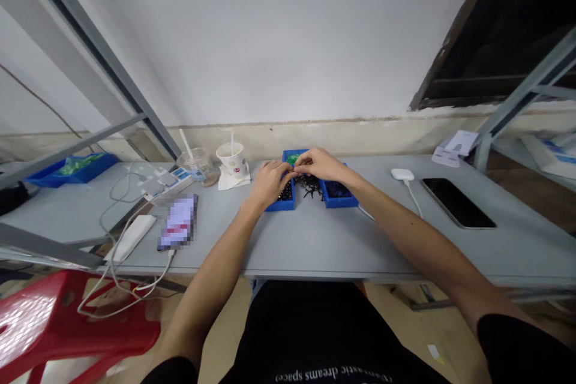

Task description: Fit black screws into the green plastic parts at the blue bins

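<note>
My left hand [270, 182] and my right hand [320, 164] meet fingertip to fingertip above the middle of the desk. Both are pinched closed, and whatever sits between the fingers is too small to make out. Under my left hand is a blue tray [282, 206] holding small dark round pieces. A second blue tray [341, 201], with dark contents, lies below my right wrist. Between the two trays is a loose pile of thin black pieces [311, 186]. Behind my hands a third blue tray [294, 152] shows, with something green in it, partly hidden.
To the left stand a paper cup [233, 162] with a straw, a clear plastic cup [198, 167], a power strip [168, 183] and a cabled phone [179, 222]. A black phone [459, 203] and white earbud case [402, 174] lie right. A red stool [67, 324] stands below left.
</note>
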Demonstrator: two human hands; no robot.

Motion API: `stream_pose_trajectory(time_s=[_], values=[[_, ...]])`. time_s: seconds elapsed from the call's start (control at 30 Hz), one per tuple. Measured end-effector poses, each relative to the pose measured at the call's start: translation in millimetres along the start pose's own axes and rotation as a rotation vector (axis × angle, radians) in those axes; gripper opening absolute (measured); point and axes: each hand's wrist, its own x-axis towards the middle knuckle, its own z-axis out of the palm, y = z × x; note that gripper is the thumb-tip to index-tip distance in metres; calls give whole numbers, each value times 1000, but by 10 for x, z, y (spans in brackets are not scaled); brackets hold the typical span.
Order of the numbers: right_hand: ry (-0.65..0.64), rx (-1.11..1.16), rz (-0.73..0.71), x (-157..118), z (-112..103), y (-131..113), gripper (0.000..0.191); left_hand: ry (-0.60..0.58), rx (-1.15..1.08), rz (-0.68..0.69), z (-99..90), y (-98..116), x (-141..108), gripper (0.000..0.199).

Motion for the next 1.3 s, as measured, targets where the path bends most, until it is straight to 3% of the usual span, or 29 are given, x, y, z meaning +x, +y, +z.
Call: stream_pose_trajectory(time_s=[0.23,0.47,0.9,1.1,1.3], values=[[208,73,-69,-50,103,-86,15,62,-1,-42,-22,-20,5,32],[275,-92,-165,-58,147,-93,17,109,-24,-48,-4,-48,5,33],[217,-259,-103,-16,252,-8,25,62,28,30,5,-28,-6,30],[83,-236,-153,-33,143,-9,27,70,34,-26,-15,-30,2,29],[78,-308,-145,-57,151,-42,29,72,36,17,-23,-23,-5,30]])
